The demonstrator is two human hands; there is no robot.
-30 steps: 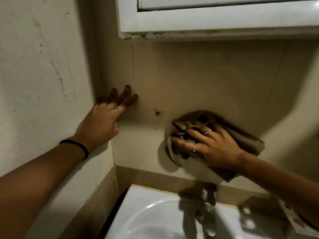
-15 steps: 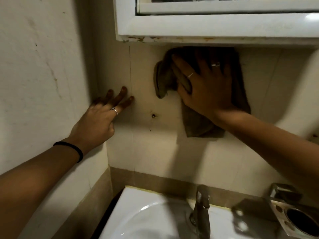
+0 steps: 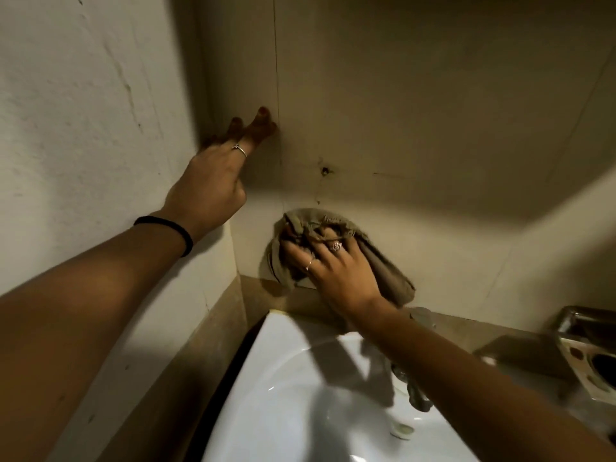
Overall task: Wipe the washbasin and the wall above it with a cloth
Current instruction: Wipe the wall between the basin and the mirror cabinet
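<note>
Beige tiles cover the wall (image 3: pixel 416 105) above a white washbasin (image 3: pixel 300 388), and the light is dim, with strong shadows. On the left, the left hand (image 3: pixel 213 181) leans against the corner with spread fingers and holds nothing; it seems to serve only as support. If the tiles there are wet, this hand could slip and the person could lose balance over the basin. Near the middle of the wall is a small dark hole (image 3: pixel 325 170) with a stain around it, and I think the fabric could catch on it if it is pushed across. Lower and to the right, the right hand (image 3: pixel 336 271) presses a crumpled brown cloth (image 3: pixel 383 268) flat on the wall, just above the basin edge. The tap (image 3: pixel 416 391) is partly hidden under that forearm, so the arm may knock it. At the far right, a metal holder (image 3: pixel 586 355) stands close enough to be struck by a wide stroke.
</note>
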